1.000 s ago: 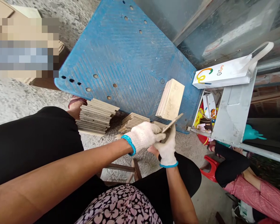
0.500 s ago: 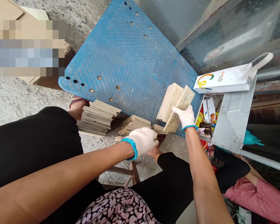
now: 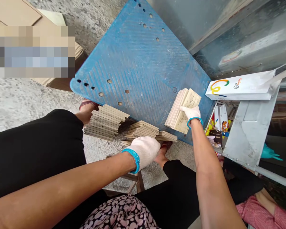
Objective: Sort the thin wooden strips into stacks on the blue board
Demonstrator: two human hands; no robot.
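My right hand (image 3: 193,113), in a white knit glove with a blue cuff, grips the outermost thin pale tile (image 3: 188,98) of an upright stack. Its thumb lies across the tile's face. The other tiles of that stack (image 3: 176,108) stand pressed together to the left, on a blue plastic pallet (image 3: 133,63). My left hand (image 3: 146,148), gloved alike, is curled in front of a row of tiles (image 3: 144,128); its fingertips and anything in them are hidden. A few more tiles (image 3: 166,136) show just beyond it.
A larger row of tiles (image 3: 106,122) stands by my left foot. A white paper bag (image 3: 243,86) rests on a metal ledge (image 3: 248,127) at the right, above a compartment of small items. Cardboard (image 3: 14,12) lies far left. Another person's pink-clad arm (image 3: 257,213) shows lower right.
The tile in my right hand has gone from slanting apart to lying flush against the stack. My left hand stays low by the tile row. The whole view has shifted slightly.
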